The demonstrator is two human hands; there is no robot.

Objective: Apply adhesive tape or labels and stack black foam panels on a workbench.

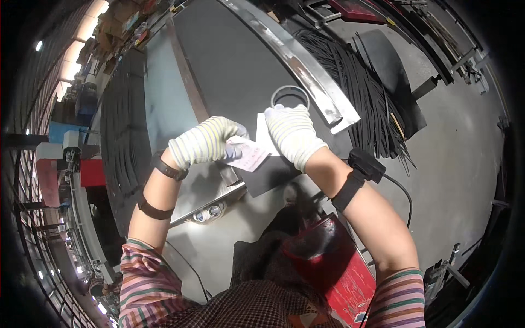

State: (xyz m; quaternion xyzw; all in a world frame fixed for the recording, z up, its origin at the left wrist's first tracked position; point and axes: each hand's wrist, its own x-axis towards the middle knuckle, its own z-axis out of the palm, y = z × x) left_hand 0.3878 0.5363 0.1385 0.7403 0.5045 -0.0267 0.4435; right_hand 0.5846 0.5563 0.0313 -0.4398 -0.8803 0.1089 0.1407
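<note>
Both hands wear white gloves with pale stripes. My left hand (210, 139) is closed, pinching a small printed paper slip (249, 156), white with a pinkish tint. Close beside it, my right hand (292, 134) is closed with a thin grey ring (291, 88) at its fingertips; the grip on it is partly hidden. A white sheet of paper (263, 129) shows between the hands, its right edge under my right hand. Below them is a large dark grey flat sheet (224, 54) on the worktable, with a dark corner (270, 177) sticking out toward me.
A long metal bar (290, 46) borders the sheet on the right, a brownish strip (186, 68) on the left. Bundles of black strips lie right (350, 71) and left (121, 120). A worn red metal object (339, 273) stands close to my body.
</note>
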